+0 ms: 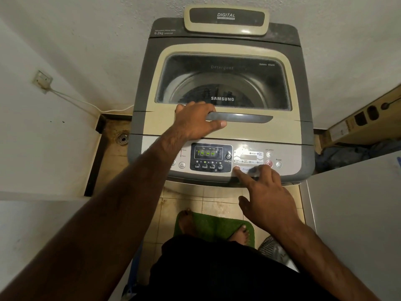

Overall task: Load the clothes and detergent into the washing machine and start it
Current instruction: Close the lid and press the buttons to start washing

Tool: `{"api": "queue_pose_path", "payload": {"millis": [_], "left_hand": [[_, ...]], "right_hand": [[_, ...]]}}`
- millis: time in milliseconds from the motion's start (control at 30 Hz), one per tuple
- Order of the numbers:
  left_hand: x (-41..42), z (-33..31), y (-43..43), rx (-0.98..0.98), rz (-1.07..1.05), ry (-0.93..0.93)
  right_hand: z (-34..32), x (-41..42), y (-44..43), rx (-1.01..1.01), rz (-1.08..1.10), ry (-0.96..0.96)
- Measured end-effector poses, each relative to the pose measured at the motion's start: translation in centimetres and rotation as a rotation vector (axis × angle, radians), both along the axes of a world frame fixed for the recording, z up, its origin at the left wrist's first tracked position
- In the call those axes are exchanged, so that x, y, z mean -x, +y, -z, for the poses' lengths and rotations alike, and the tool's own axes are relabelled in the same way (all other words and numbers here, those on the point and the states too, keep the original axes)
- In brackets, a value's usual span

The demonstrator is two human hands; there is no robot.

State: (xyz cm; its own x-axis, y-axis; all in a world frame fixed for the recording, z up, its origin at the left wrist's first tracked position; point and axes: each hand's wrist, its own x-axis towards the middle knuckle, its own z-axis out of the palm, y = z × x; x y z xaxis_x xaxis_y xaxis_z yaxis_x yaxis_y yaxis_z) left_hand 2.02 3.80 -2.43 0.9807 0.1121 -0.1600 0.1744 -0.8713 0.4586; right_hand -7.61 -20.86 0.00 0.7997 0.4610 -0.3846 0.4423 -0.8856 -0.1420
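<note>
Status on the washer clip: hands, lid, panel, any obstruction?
Left hand on lid handle, lid shut. Right hand index finger at the program button. Display lit. Nothing in the way.

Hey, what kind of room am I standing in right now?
Probably a small laundry or utility corner at home: a top-loading Samsung washing machine sits against the wall, with a floor drain in the tiles beside it and a green mat underfoot.
</note>
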Motion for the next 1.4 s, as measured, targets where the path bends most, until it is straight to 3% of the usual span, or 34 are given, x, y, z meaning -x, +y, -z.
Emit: {"api": "queue_pose_path", "payload": {"millis": [767, 1067, 1400], "left_hand": [[-0.1, 0.1, 0.1, -0.011, 0.013, 0.002], [-0.3, 0.4, 0.3, -0.028, 0.015, -0.010], [-0.3, 0.4, 0.2, -0.029, 0.011, -0.006]], "right_hand": [[1.2, 1.1, -1.1, 0.030, -0.039, -0.009], [1.3, 0.6, -3.6, -0.124, 0.032, 0.004], [1.0, -0.4, -4.5, -0.114, 0.066, -0.019]]}}
